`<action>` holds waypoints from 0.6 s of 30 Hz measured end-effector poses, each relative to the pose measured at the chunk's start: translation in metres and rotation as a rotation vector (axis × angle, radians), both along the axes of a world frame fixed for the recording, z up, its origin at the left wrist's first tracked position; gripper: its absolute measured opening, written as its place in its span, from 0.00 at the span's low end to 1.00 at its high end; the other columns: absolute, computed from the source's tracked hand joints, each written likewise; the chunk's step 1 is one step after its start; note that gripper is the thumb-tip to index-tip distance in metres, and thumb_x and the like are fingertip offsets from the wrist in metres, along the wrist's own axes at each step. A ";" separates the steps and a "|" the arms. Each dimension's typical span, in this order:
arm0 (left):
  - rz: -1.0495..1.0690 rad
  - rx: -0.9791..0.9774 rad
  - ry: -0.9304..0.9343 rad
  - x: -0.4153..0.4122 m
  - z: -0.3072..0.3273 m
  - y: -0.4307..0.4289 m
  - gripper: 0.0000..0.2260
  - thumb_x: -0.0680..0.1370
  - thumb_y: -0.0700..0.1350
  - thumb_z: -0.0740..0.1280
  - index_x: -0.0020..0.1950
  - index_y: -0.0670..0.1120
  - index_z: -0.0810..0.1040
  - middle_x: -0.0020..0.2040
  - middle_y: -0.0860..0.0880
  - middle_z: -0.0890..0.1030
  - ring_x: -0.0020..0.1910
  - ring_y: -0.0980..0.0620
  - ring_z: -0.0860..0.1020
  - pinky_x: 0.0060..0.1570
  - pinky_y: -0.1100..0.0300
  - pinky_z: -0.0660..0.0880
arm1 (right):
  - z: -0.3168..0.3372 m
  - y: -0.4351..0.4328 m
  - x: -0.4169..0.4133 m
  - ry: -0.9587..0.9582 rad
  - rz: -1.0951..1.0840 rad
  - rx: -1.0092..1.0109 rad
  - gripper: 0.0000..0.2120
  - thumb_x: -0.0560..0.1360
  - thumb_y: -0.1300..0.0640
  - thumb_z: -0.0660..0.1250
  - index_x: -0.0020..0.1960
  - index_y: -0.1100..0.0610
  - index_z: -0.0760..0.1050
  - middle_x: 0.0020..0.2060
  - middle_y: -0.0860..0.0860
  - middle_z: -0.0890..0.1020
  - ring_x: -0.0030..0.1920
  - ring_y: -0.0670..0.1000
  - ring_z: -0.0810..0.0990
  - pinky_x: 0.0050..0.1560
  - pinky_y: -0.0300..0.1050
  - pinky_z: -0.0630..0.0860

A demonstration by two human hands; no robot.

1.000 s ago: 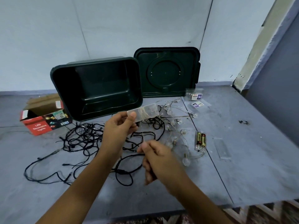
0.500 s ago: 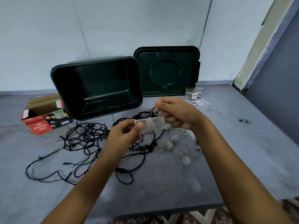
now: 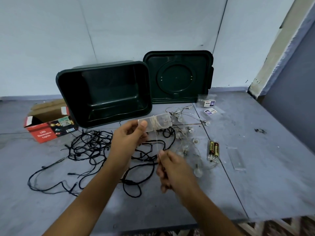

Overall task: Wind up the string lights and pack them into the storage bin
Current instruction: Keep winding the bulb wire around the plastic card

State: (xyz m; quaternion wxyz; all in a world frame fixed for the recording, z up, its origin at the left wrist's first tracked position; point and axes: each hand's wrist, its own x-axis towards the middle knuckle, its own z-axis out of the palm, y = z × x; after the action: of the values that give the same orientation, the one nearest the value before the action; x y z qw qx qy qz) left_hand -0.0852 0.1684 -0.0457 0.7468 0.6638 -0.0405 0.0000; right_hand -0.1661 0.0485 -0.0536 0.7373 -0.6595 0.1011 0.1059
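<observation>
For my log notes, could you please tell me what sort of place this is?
Likely a plain indoor room, perhaps a home: painted wall, grey work surface, patterned rug below it.

Pale blue wall [image 3: 119, 31], grey floor [image 3: 272, 150]

The blurred right hand [image 3: 173, 169] pinches a thin wire [image 3: 156, 142] too fine to trace. The left hand [image 3: 127, 137] covers one end of the battery case [image 3: 162, 122].

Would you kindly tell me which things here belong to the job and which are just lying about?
Job: battery box, left hand, wire, right hand, black string lights, storage bin, lid.
Lying about: red carton, batteries, clear cover, label packets.
</observation>
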 end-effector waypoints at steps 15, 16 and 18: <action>-0.153 0.135 -0.035 -0.018 -0.006 -0.002 0.07 0.74 0.46 0.66 0.49 0.45 0.80 0.42 0.45 0.81 0.39 0.53 0.80 0.41 0.63 0.79 | 0.087 -0.053 0.081 -0.482 0.232 -0.706 0.08 0.77 0.54 0.63 0.39 0.52 0.74 0.24 0.43 0.70 0.22 0.40 0.66 0.23 0.30 0.62; -0.170 0.112 -0.037 -0.019 -0.004 -0.001 0.09 0.73 0.46 0.66 0.49 0.45 0.80 0.41 0.47 0.81 0.38 0.54 0.80 0.40 0.63 0.79 | 0.078 -0.061 0.090 -0.427 0.206 -0.574 0.09 0.77 0.55 0.63 0.39 0.53 0.73 0.22 0.42 0.68 0.20 0.41 0.62 0.21 0.32 0.59; -0.186 0.060 -0.036 -0.020 -0.001 0.000 0.12 0.70 0.48 0.66 0.50 0.44 0.80 0.39 0.50 0.81 0.37 0.54 0.80 0.40 0.63 0.78 | 0.057 -0.068 0.101 -0.284 0.200 -0.318 0.10 0.78 0.56 0.62 0.38 0.54 0.74 0.21 0.43 0.65 0.21 0.43 0.59 0.20 0.34 0.55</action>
State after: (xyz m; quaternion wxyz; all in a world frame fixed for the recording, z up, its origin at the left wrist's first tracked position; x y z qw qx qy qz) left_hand -0.1053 0.1683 -0.0464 0.7226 0.6790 -0.1152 -0.0588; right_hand -0.0654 -0.0199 0.0029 0.6169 -0.7823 -0.0543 0.0672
